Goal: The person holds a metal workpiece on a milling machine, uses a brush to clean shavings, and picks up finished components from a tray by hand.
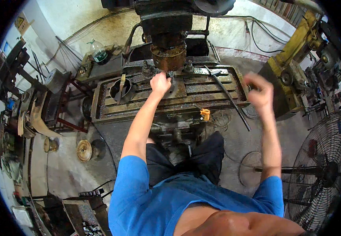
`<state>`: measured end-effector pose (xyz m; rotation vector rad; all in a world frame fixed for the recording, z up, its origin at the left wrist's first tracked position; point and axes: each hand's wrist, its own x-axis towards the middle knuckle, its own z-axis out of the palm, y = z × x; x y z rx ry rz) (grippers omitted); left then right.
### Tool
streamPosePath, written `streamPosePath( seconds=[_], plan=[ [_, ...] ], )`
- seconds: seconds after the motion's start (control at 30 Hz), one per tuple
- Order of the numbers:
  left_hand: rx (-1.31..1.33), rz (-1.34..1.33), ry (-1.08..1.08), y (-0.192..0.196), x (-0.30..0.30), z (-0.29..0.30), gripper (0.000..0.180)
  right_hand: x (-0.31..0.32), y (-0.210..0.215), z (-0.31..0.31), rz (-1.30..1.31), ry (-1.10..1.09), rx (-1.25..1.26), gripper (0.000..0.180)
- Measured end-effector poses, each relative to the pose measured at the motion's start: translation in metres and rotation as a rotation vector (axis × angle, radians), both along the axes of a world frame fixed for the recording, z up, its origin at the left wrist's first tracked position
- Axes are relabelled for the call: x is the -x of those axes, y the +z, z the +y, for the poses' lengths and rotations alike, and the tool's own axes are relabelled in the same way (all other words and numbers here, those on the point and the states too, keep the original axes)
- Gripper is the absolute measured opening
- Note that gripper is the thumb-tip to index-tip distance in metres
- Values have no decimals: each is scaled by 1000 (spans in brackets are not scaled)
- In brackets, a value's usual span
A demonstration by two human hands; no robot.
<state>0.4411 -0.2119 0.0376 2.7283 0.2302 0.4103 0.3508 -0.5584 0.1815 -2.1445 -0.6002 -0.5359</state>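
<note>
My left hand [161, 83] reaches under the rusty cylindrical spindle head [169, 56] of a large machine. Its fingers are closed around something at the small workpiece area there, which the hand mostly hides. Below lies the machine's slotted metal table [202, 96], dirty with chips. My right hand [259, 92] is raised in the air right of the table, smeared by motion, with fingers that look bent. Nearest to it is a long dark bar [231, 100] that lies slanting over the table's right end. A cut-open container [121, 90] with a brush in it stands on the table's left part.
An orange-yellow part [205, 114] sits at the table's front edge. On the right stand a black floor fan [329, 169] and a yellow machine column [282, 65]. A clear plastic bottle [97, 51] is at the back left. A round bucket [85, 150] stands on the left floor.
</note>
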Motion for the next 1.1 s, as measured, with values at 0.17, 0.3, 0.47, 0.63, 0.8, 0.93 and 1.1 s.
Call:
streamPosePath(
  seconds=[0.17,0.3,0.47,0.63,0.8,0.93,1.1],
  plan=[
    [93,-31,-35,1,-7,0,33,-44,185,-4,-579,256,-619,46],
    [165,11,-2,-5,-8,7,33,-31,230,14,-436,303,-919,52],
    [154,26,66,-3,-10,5,37,-23,141,-32,-572,455,-610,47],
    [133,-23,75,-12,-14,6,41,-3,92,-14,-563,386,-663,26],
    [165,-27,82,-7,-10,7,37,-6,89,-14,-570,386,-667,20],
    [152,-53,74,-9,-13,4,38,-3,122,-13,-616,285,-561,9],
    [135,-18,72,-8,-10,8,39,-2,75,-6,-611,310,-711,8]
  ],
)
